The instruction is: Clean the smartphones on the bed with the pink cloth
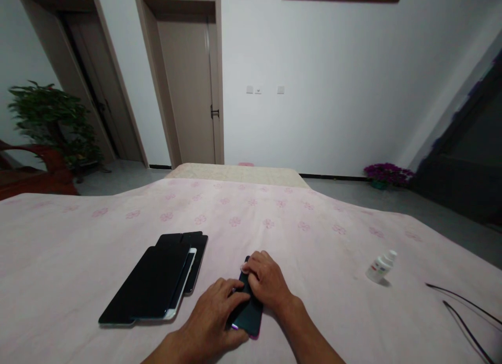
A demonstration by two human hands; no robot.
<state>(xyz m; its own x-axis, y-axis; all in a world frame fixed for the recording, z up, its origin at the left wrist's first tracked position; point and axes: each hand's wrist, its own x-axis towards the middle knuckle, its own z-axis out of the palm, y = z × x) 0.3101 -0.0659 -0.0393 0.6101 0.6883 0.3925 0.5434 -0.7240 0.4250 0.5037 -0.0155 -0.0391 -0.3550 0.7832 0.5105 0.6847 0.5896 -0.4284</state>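
Observation:
A dark smartphone [251,311] lies screen up on the pink flowered cloth, its lower edge tinted purple. My left hand [215,314] grips it from the left, with the thumb near the bottom end and the fingers over the side. At the top end, my right hand [267,281] is closed and presses a small white pad [245,268] against the glass. Most of that pad is hidden under the fingers. Left of my hands, several phones and tablets [157,280] lie in an overlapping pile, screens dark; one has a white frame.
A small white bottle [380,267] stands on the cloth [314,301] to the right. Two black cable ends [463,301] reach in from the right edge. Beyond the table are a closed door [188,87], a leafy plant [55,123], a wooden chair [43,170] and purple flowers [386,173].

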